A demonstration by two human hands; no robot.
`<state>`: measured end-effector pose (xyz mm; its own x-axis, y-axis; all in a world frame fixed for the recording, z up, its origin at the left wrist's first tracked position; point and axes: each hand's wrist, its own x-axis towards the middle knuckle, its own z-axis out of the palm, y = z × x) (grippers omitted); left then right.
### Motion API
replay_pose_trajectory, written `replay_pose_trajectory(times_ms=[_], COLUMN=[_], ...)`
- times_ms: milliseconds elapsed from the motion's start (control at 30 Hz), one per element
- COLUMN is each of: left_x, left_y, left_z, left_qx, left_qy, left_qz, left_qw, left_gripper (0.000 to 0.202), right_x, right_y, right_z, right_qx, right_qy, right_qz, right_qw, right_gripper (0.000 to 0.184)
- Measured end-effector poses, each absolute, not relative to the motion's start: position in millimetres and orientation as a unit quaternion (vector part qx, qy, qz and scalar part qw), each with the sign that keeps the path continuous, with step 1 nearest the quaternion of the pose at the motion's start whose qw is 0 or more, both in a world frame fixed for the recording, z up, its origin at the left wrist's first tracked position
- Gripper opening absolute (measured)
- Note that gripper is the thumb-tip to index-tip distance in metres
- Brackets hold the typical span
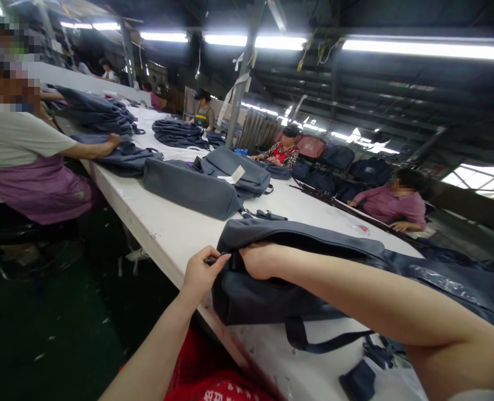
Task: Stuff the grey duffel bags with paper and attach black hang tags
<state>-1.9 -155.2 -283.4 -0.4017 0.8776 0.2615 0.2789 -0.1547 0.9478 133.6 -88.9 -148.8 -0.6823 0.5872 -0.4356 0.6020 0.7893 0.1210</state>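
A dark grey backpack lies on the white table right in front of me. My left hand pinches a small dark zipper pull at the bag's near left corner. My right hand is closed on the bag's edge beside it, fingers tucked into the fabric. A dark strap hangs from the bag's underside toward me.
More grey backpacks lie further along the table, with piles at the far end. A person in a purple apron stands at left touching one bag. Other people sit across the table at right. The table edge runs diagonally; dark floor lies left.
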Motion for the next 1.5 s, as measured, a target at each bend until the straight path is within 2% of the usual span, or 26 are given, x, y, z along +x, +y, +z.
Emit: replay_pose_trajectory(times_ms=[200,333,433,633,733,867,967,1067,1200,1367,1500], left_x=[-4.8,-7.6,-14.6,-24.1,-23.7,-22.2,-25.8,-36.3,-48.5,-33.4,-15.7], left_y=[-149.2,-151.6,-154.2,-157.0,-157.0,-159.1,-157.5,-150.3,-141.6,-147.5,-158.3], left_z=[-281.7,-279.7,-274.1,-265.0,-266.9,-269.9,-268.0,-270.3,-297.7,-338.8,-338.7], left_qx=[0.520,0.539,0.531,0.486,0.483,0.508,0.537,0.551,0.455,0.443,0.442], left_qy=[0.478,0.467,0.445,0.453,0.465,0.491,0.523,0.530,0.595,0.615,0.627], left_qz=[0.590,0.595,0.602,0.617,0.604,0.588,0.568,0.561,0.601,0.567,0.576], left_qw=[0.390,0.371,0.397,0.423,0.430,0.395,0.341,0.317,0.280,0.323,0.284], left_gripper=[0.021,0.021,0.026,0.023,0.027,0.025,0.019,0.022,0.034,0.032,0.029], right_x=[135.0,136.3,138.7,138.3,135.5,135.3,136.7,134.5,126.9,120.9,114.2], right_y=[-93.0,-81.6,-75.5,-75.0,-76.3,-76.1,-71.8,-66.9,-67.7,-74.4,-78.3], right_z=[-141.1,-145.6,-153.5,-170.9,-175.3,-174.6,-172.6,-173.4,-180.1,-189.6,-196.9], right_qx=[0.233,0.241,0.257,0.273,0.274,0.291,0.277,0.268,0.285,0.272,0.285], right_qy=[0.959,0.944,0.932,0.937,0.933,0.933,0.924,0.920,0.931,0.941,0.943], right_qz=[-0.108,-0.187,-0.225,-0.211,-0.224,-0.201,-0.253,-0.282,-0.223,-0.183,-0.154], right_qw=[0.117,0.128,0.122,0.061,0.062,0.063,0.073,0.050,0.049,0.087,0.072], right_gripper=[0.029,0.027,0.025,0.025,0.029,0.027,0.030,0.027,0.024,0.023,0.026])
